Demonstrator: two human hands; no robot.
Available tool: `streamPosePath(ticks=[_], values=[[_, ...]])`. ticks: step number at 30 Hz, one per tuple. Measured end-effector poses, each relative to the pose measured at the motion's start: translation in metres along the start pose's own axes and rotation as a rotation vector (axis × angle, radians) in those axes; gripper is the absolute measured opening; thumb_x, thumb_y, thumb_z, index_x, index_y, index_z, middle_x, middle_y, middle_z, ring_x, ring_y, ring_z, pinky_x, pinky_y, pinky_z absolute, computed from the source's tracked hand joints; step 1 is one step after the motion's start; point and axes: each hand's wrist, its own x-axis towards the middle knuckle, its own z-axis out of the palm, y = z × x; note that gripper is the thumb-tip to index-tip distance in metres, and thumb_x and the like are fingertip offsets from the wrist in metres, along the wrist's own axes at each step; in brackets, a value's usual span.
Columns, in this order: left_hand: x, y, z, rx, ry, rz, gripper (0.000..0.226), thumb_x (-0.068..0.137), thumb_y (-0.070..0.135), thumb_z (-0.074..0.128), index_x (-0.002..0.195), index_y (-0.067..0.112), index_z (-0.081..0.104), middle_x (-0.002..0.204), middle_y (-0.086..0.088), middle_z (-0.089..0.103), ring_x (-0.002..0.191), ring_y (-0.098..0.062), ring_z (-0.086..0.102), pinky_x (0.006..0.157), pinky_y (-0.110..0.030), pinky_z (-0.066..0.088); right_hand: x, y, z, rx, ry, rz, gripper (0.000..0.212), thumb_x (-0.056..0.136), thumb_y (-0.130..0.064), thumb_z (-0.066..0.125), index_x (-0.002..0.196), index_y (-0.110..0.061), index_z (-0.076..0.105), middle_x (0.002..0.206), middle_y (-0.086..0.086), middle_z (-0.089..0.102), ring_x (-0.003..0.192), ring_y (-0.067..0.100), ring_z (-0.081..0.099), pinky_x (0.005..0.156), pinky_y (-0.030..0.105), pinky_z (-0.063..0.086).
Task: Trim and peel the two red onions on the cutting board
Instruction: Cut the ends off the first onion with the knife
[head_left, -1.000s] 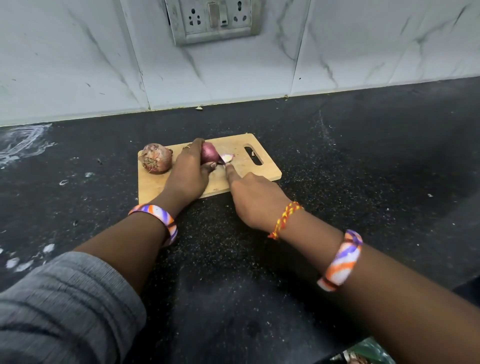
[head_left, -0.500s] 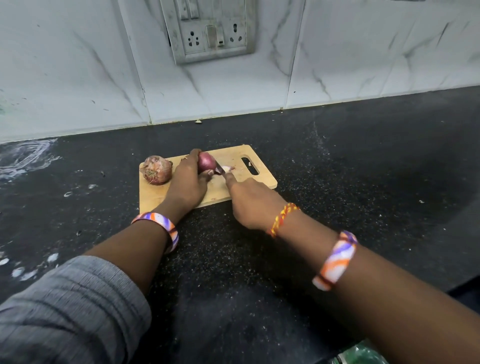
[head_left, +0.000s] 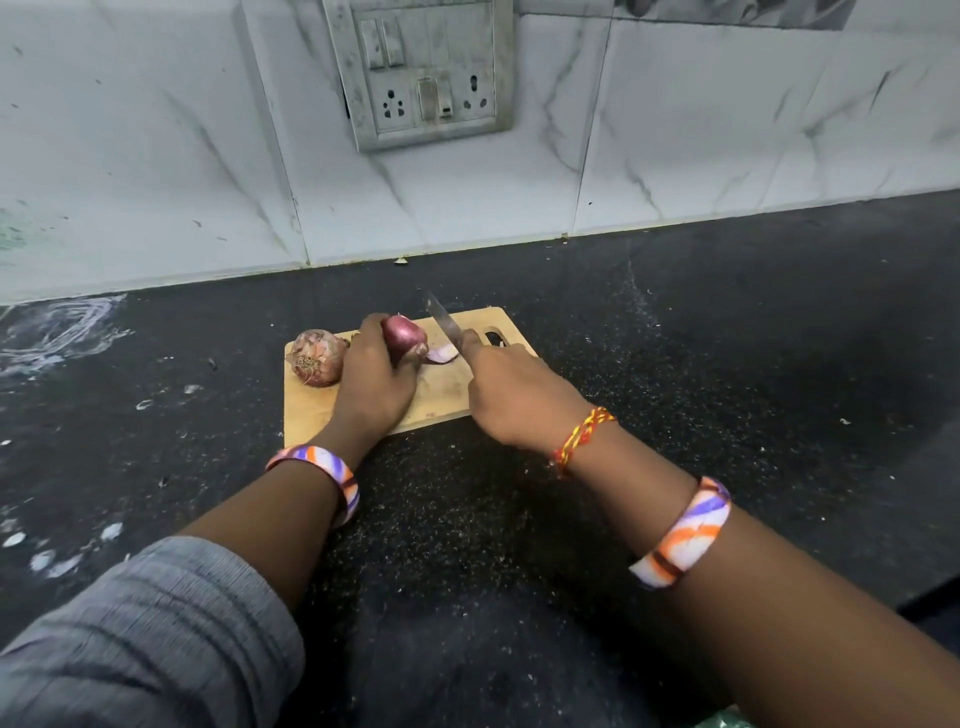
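A small wooden cutting board (head_left: 441, 397) lies on the black counter. My left hand (head_left: 371, 379) grips a purple-red onion (head_left: 405, 336) on the board. A cut-off onion piece (head_left: 442, 356) lies just right of that onion. My right hand (head_left: 511, 392) holds a knife (head_left: 442, 320) whose blade points up and away, raised over the cut piece. A second onion (head_left: 317, 357), still in its dry papery skin, rests at the board's left end, touching my left hand's side.
The black speckled counter (head_left: 701, 364) stretches around the board, with white smears at the far left (head_left: 57, 332). A marble-tiled wall with a switch and socket plate (head_left: 421, 73) stands behind. Something green (head_left: 724, 721) shows at the bottom edge.
The knife blade has come up off the onion and now points away and upward. A cut piece lies free beside the held onion. The camera has tilted upward.
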Motion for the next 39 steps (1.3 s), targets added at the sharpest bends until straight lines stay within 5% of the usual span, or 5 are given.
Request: streamPosePath(ticks=[7, 17, 25, 31, 39], values=[[-0.002, -0.002, -0.003, -0.028, 0.038, 0.073, 0.048, 0.088, 0.008, 0.051, 0.134, 0.018, 0.04, 0.125, -0.021, 0.048, 0.113, -0.03, 0.046, 0.093, -0.024, 0.029, -0.016, -0.004, 0.013, -0.001, -0.09, -0.032, 0.061, 0.092, -0.009, 0.039, 0.148, -0.014, 0.015, 0.113, 0.019, 0.057, 0.101, 0.036, 0.058, 0.068, 0.036, 0.04], [-0.002, 0.0, -0.004, -0.087, 0.061, 0.021, 0.034, 0.081, 0.03, 0.066, 0.106, 0.008, 0.061, 0.097, -0.004, 0.062, 0.088, -0.018, 0.056, 0.078, -0.031, 0.048, -0.024, 0.023, 0.015, -0.171, -0.063, 0.054, 0.063, 0.094, -0.01, 0.037, 0.149, -0.022, 0.007, 0.117, 0.018, 0.056, 0.109, 0.035, 0.055, 0.084, 0.043, 0.047], [-0.002, 0.002, -0.002, 0.026, 0.07, -0.028, 0.03, 0.076, 0.018, 0.07, 0.1, 0.002, 0.063, 0.094, -0.016, 0.065, 0.078, -0.019, 0.051, 0.069, -0.027, 0.038, -0.03, 0.024, 0.019, -0.153, -0.06, 0.083, 0.064, 0.094, -0.011, 0.037, 0.149, -0.022, 0.006, 0.116, 0.018, 0.056, 0.108, 0.035, 0.055, 0.084, 0.044, 0.047], [-0.006, 0.004, -0.004, 0.088, 0.1, -0.027, 0.034, 0.068, 0.028, 0.076, 0.079, 0.007, 0.052, 0.103, -0.018, 0.055, 0.099, -0.028, 0.051, 0.075, -0.028, 0.038, -0.032, 0.027, 0.018, -0.157, -0.039, 0.106, 0.064, 0.094, -0.011, 0.039, 0.149, -0.019, 0.006, 0.117, 0.018, 0.057, 0.107, 0.035, 0.056, 0.083, 0.043, 0.048], [-0.011, 0.007, -0.009, 0.024, -0.029, 0.051, 0.055, 0.075, 0.022, 0.073, 0.125, 0.013, 0.054, 0.121, -0.017, 0.061, 0.102, -0.029, 0.06, 0.093, -0.044, 0.05, -0.034, 0.029, 0.019, -0.129, -0.045, 0.12, 0.063, 0.094, -0.012, 0.038, 0.149, -0.02, 0.007, 0.118, 0.018, 0.056, 0.107, 0.035, 0.056, 0.084, 0.045, 0.047]])
